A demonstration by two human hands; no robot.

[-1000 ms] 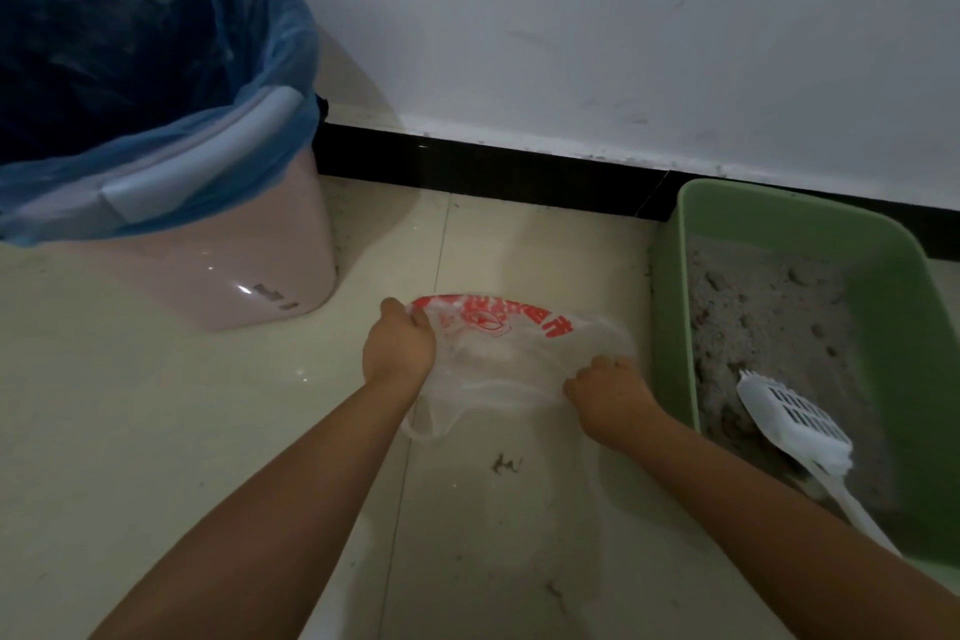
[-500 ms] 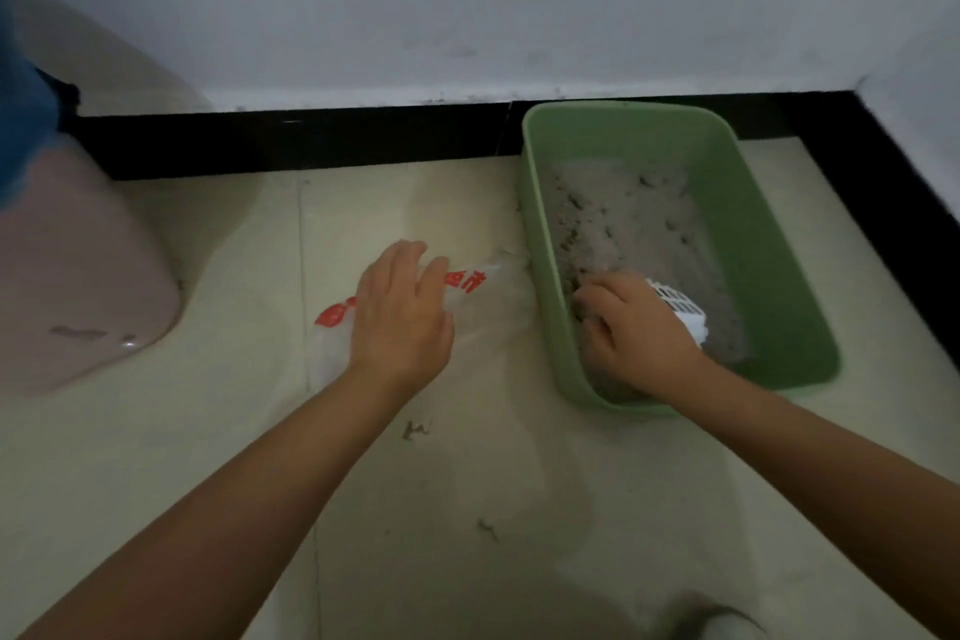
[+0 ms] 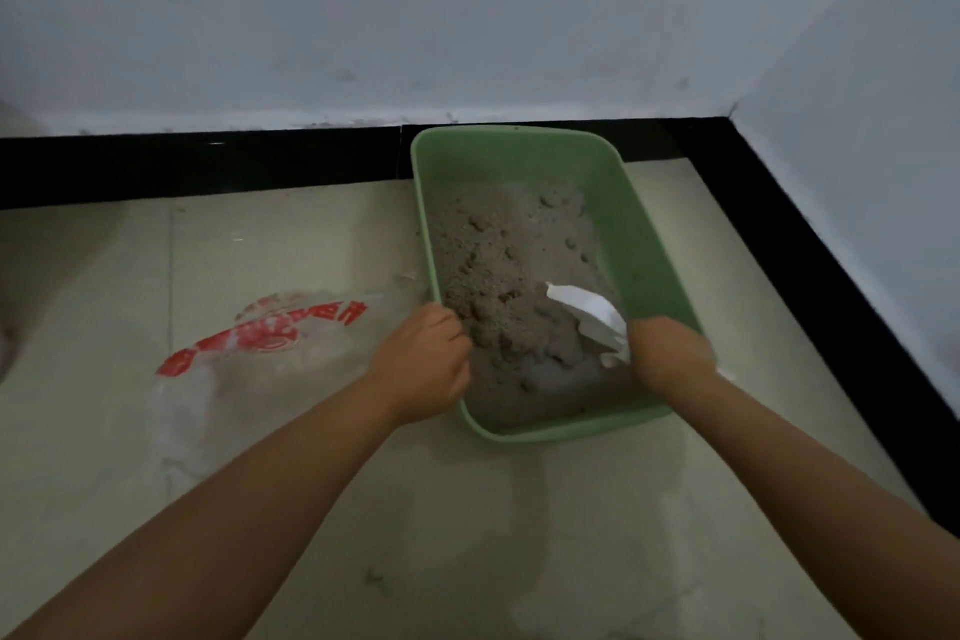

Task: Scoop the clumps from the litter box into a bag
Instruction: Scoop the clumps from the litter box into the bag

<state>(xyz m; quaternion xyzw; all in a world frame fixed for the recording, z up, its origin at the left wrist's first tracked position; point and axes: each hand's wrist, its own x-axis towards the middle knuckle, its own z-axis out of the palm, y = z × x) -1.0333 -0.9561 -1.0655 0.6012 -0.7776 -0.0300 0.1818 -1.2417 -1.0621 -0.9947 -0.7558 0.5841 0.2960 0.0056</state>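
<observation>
A green litter box [image 3: 644, 244] stands on the floor against the wall, filled with grey litter and several clumps [image 3: 498, 255]. My left hand [image 3: 423, 361] grips the box's left rim near its front corner. My right hand [image 3: 670, 353] is closed around the handle of a white scoop [image 3: 589, 312], whose head rests in the litter at the near right of the box. A clear plastic bag with red print [image 3: 260, 338] lies flat on the floor to the left of the box, with no hand on it.
A black skirting board [image 3: 208, 166] runs along the back wall and turns down the right side at the room corner [image 3: 727, 120]. Pale floor tiles [image 3: 467, 535] with a few dark specks stretch toward me.
My left hand has left the bag and taken hold of the box's left rim. My right hand has lifted the scoop's head so it shows. The view has swung right, and the bin has gone out of frame.
</observation>
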